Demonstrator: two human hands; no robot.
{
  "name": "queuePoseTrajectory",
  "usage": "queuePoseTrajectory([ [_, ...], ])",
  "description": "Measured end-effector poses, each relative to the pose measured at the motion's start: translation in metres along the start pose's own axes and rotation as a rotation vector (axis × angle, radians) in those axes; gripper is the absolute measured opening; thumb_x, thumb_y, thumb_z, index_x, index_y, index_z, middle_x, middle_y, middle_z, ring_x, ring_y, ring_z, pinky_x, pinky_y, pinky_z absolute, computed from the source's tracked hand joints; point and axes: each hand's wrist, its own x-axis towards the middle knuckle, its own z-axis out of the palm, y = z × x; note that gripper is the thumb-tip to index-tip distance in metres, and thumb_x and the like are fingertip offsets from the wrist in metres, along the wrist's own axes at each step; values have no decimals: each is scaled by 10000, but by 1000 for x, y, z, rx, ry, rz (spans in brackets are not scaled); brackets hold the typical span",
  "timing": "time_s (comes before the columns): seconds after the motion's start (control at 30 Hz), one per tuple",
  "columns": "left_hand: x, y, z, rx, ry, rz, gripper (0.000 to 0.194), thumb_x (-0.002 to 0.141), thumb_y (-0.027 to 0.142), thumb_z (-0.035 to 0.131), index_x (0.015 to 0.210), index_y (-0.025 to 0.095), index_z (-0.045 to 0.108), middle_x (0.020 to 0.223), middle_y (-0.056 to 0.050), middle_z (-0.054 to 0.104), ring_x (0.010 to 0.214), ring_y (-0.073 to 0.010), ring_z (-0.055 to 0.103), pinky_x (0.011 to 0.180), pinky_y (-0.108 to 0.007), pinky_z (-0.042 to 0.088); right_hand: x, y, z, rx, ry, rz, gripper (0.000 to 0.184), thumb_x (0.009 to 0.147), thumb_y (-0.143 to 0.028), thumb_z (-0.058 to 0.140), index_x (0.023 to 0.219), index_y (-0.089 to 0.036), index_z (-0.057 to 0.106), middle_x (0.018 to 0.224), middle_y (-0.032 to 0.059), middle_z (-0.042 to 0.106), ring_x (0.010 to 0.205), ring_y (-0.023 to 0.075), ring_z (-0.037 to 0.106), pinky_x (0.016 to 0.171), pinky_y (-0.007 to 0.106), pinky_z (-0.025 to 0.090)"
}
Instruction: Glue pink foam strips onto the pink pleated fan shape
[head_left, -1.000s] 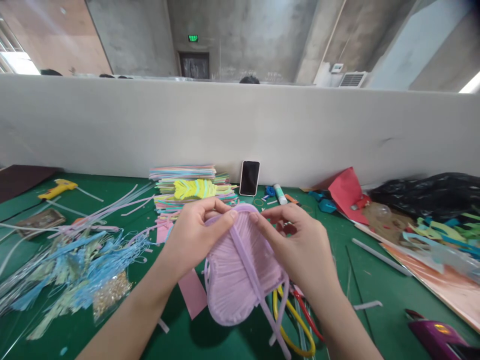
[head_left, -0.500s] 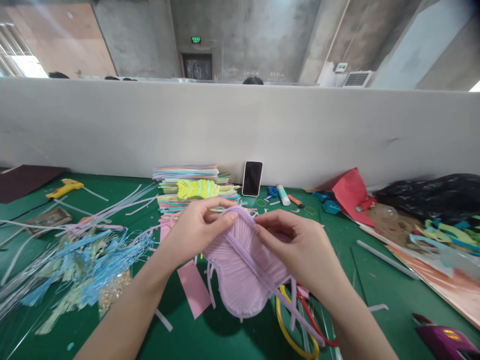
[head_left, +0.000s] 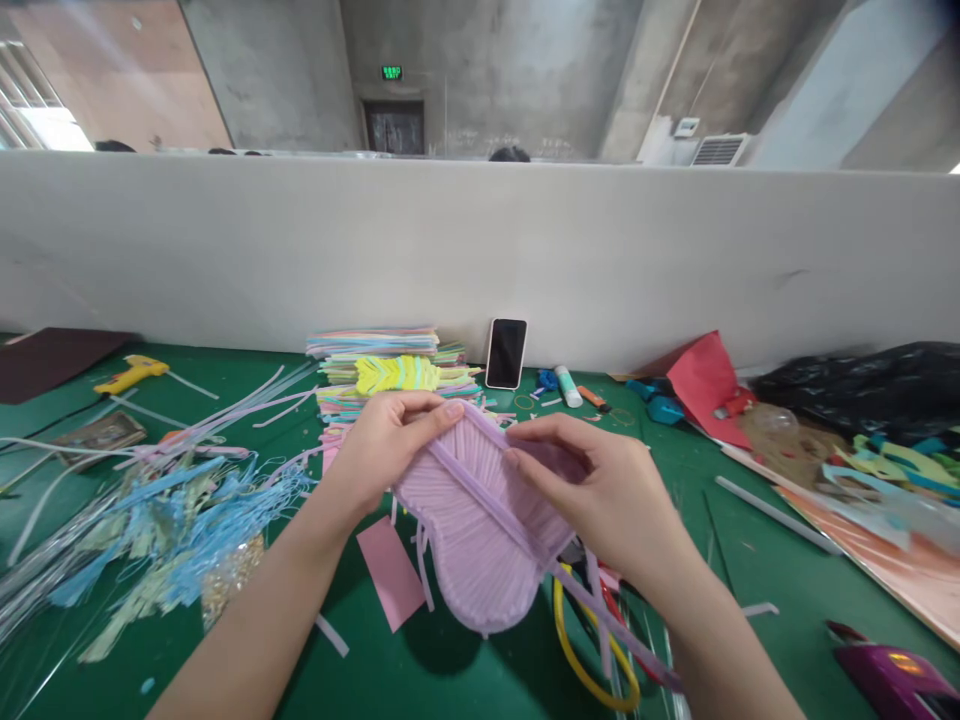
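A lilac shape wrapped in pipe cleaners, with rounded lobes, is held up over the table between both hands. My left hand pinches its upper left edge, thumb on the near face. At the upper right edge, my right hand pinches a lilac strip that runs along the rim; its other fingers are curled. A loose lilac pipe cleaner crosses the face diagonally and trails past the lower right. Below it lie yellow-handled and red-handled tools, partly covered. A pink paper rectangle lies to the lower left.
Bundles of coloured pipe cleaners and a propped phone stand at the back. At left are a yellow glue gun and blue tassels. A purple tool and black plastic bag lie at right.
The lilac shape has shifted slightly left and turned a little. My left hand has moved slightly left, and the loose pipe cleaner's tail reaches further right.
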Motion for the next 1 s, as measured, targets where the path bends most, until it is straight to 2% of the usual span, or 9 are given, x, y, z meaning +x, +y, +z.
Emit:
queuePoseTrajectory([
  [0.17,-1,-14,-7,82,-80,-62,318,770,468,644,775,158,715,657,-9,621,574,-133,528,497,-216,362,-6,5,4,-57,-89,-52,119,796,-203,639,869,-232,727,804,-20,746,604,112,622,574,234,481],
  [0.3,-1,-31,-11,102,-149,-70,328,767,471,647,750,150,713,730,-28,647,657,-151,565,571,-226,408,-10,12,12,-17,-250,-20,108,825,-206,623,864,-231,721,794,-40,743,609,100,624,582,214,469],
  [0.47,-3,-65,-17,49,-237,-258,327,733,463,680,781,141,709,723,-23,644,648,-147,555,579,-223,400,-18,30,36,-37,-395,-57,118,859,-228,604,897,-217,716,787,-37,741,608,97,618,600,211,460],
  [0.6,-25,-96,-20,39,-288,-409,355,732,491,667,763,137,649,664,17,560,601,-125,494,541,-212,354,-36,48,64,-29,-503,-68,122,862,-195,603,907,-205,716,812,-20,748,655,101,645,622,199,458],
  [0.7,-48,-105,-23,186,-345,-463,374,772,518,601,702,151,602,642,27,523,607,-132,486,548,-217,353,-52,58,80,-3,-592,-81,106,847,-190,628,890,-212,723,842,-9,753,722,117,663,670,209,463],
  [0.8,-67,-100,-26,505,-386,-366,402,834,516,522,640,170,583,619,20,540,601,-146,515,544,-236,357,-61,61,87,16,-634,-99,94,839,-205,647,884,-217,728,861,4,744,802,145,643,744,248,461],
  [0.87,-80,-96,-24,774,-324,-257,402,880,509,464,738,180,648,685,-13,635,660,-189,592,587,-273,413,-63,60,89,23,-651,-110,90,832,-203,656,882,-207,731,846,19,729,817,158,622,766,271,457],
  [0.93,-93,-96,-19,988,-116,-42,392,920,454,431,981,153,674,942,-92,709,856,-249,651,734,-344,486,-62,59,91,26,-670,-119,88,824,-193,665,881,-189,732,831,33,713,812,163,610,766,280,460],
  [1.0,-108,-102,-12,1029,-129,269,418,960,374,398,1238,118,575,1284,-146,609,1169,-258,568,969,-381,442,-61,58,92,28,-684,-126,85,820,-184,669,878,-176,731,826,42,703,812,164,608,768,283,464],
])
